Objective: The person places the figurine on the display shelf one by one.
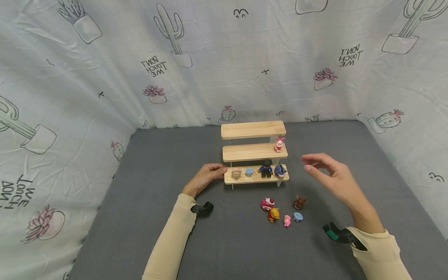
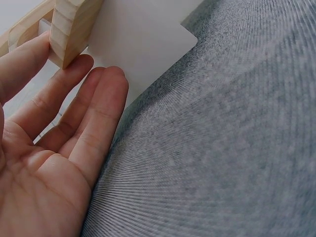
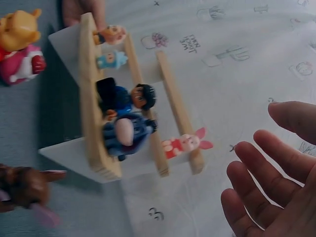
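Note:
My left hand (image 1: 206, 177) pinches the left end of the lowest board of a three-tier wooden display shelf (image 1: 253, 130), thumb above and index finger below in the left wrist view. My right hand (image 1: 330, 175) is held in the air right of the shelf, fingers loosely bent with nothing in them. On the lowest board stand a tan figurine (image 1: 236, 173), a light blue one (image 1: 249, 172), a black-haired toy figure (image 1: 266, 169) and a dark blue donkey figurine (image 1: 280, 171). A pink-eared piglet figurine (image 1: 279, 144) sits at the middle board's right end.
In front of the shelf on the grey cloth lie a pink-and-white figurine (image 1: 267, 203), a yellow bear in red (image 1: 273, 214), a small pink pig (image 1: 287, 221), a light blue figurine (image 1: 298, 216) and a brown big-eared figurine (image 1: 299, 202). A cactus-print curtain (image 1: 210, 77) hangs behind.

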### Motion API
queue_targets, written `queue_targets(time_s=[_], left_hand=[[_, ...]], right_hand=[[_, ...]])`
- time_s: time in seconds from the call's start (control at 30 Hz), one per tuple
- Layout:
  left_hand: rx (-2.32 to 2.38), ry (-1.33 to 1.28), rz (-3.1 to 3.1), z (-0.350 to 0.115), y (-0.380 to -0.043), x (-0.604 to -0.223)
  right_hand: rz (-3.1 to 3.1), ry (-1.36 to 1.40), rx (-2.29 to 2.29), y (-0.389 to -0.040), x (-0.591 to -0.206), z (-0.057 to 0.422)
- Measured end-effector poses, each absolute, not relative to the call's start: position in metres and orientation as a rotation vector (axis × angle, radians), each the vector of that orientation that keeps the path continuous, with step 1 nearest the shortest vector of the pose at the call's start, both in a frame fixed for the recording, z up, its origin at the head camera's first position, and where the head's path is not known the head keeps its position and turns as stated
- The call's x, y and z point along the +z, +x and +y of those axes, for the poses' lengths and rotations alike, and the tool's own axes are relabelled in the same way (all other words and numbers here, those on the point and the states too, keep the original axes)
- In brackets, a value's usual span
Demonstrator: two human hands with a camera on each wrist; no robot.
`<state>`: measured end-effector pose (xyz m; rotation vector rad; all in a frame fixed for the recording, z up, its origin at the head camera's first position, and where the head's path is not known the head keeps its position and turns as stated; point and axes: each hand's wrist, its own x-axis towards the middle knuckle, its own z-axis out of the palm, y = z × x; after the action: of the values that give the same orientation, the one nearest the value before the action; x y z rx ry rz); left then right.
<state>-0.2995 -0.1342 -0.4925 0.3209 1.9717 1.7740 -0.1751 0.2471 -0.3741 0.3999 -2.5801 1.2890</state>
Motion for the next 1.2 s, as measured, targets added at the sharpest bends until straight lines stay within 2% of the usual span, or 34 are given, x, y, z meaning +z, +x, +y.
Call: queue_targets(time_s=[1.2], left_hand=[[1.77, 0.366, 1.992, -0.135, -0.299, -0.492]], right_hand=[[-2.755, 0.365, 1.269, -0.142, -0.448, 0.258]])
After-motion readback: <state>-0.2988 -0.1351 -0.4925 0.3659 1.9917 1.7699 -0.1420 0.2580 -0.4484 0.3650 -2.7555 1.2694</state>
